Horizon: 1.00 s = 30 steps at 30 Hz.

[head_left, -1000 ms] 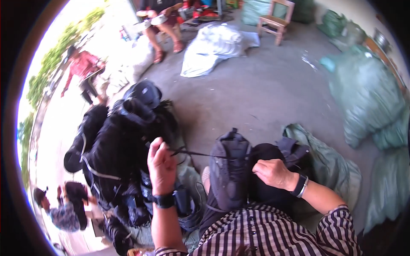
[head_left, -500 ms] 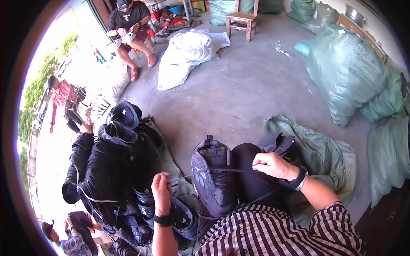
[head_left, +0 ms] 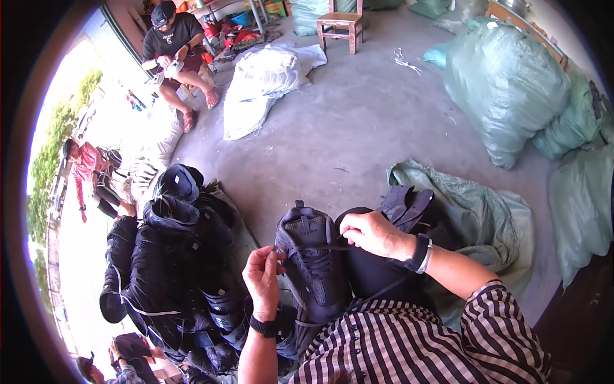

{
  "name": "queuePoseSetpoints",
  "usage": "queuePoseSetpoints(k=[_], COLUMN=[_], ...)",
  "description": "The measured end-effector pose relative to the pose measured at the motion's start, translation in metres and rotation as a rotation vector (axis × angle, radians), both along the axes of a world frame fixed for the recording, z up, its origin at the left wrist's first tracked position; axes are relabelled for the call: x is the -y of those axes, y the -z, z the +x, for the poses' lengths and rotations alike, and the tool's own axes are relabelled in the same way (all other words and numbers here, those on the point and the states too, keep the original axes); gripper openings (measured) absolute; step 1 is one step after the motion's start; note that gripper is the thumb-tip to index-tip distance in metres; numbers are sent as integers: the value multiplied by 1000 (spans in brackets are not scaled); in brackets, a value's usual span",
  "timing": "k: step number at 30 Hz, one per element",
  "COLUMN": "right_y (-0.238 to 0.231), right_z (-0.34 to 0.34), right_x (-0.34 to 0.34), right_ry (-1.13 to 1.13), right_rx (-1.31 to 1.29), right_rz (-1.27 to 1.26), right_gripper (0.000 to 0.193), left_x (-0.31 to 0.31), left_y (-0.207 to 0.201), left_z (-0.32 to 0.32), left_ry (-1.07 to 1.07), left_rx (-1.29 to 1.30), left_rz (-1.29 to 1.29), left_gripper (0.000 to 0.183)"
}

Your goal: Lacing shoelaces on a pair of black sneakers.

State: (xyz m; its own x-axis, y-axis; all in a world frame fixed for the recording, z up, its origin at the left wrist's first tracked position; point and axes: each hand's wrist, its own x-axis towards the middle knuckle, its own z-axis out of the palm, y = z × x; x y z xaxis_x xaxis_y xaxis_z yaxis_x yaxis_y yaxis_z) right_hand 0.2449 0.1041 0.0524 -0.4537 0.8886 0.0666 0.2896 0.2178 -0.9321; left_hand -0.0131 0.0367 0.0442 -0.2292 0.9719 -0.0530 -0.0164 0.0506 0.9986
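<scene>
From here I see one dark shoe [head_left: 316, 281] at six o'clock, small lettering [head_left: 310, 232] on its tongue [head_left: 312, 239]. At its nine, the left hand [head_left: 262, 276], nearly closed, pinches the lace [head_left: 327, 248]; at its two, the right hand [head_left: 377, 235], equally closed, pinches it too. One wooden chair [head_left: 339, 19] stands at twelve.

From a person's head, the left of two side-by-side fisheye cameras looks steeply down past a striped shirt [head_left: 390, 339] to the left hand [head_left: 261, 276], right hand [head_left: 374, 234] and a dark shoe [head_left: 314, 288], all close to the lens. The wide view also faces forward across the floor [head_left: 339, 141] to a wooden chair [head_left: 339, 24], well off near the upper edge, and spans from greenery [head_left: 48, 176] at left to green sacks [head_left: 508, 86] at right.
</scene>
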Motion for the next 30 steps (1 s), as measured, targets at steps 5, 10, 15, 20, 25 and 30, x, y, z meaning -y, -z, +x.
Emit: queuePoseSetpoints(k=[5, 10, 15, 20, 25, 30], right_y=[9, 8, 13, 2, 4, 5], right_z=[-9, -15, -13, -15, -21, -23], right_x=[3, -1, 6, 2, -1, 7], right_ry=[13, 42, -63, 11, 26, -121], right_rx=[133, 238, 283, 205, 305, 333], right_rz=[150, 190, 552, 165, 216, 619], right_gripper=[11, 10, 9, 12, 11, 9], left_x=[8, 8, 6, 3, 3, 3], left_y=[-4, -4, -6, -7, -6, -9], left_z=[1, 1, 5, 4, -1, 1], left_ry=[115, 189, 199, 200, 223, 220], left_rx=[72, -32, 26, -25, -10, -23], left_rz=[-187, -206, -199, -232, -246, -201], left_gripper=[17, 20, 20, 18, 18, 19])
